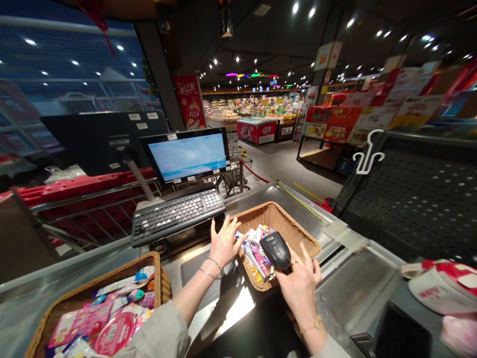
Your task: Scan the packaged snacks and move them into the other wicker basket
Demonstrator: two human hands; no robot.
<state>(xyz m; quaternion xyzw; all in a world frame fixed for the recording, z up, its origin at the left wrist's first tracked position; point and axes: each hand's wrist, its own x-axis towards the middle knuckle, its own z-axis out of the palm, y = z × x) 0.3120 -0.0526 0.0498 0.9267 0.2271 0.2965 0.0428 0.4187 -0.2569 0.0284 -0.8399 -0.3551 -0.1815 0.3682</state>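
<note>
A tan wicker basket point(294, 226) stands on the metal counter, with several small colourful packets point(258, 256) gathered in its left half. Over it is a black handheld barcode scanner point(275, 248), held in my right hand point(300, 281); its handle is hidden by the hand, and some fingers stick out to the right. My left hand point(224, 242) is at the basket's left rim with fingers spread and nothing visible in it. Whether its fingertips touch the rim or the packets I cannot tell. At lower left, a second wicker basket point(164, 283) holds several mixed packaged items point(112, 318).
Behind my left hand are a keyboard point(179, 211) and a lit monitor point(190, 155). A dark second screen point(97, 141) backs onto them. To the right lie a dark phone-like slab point(402, 333) and a red-and-white pouch point(443, 286). A black perforated panel point(406, 199) borders the counter.
</note>
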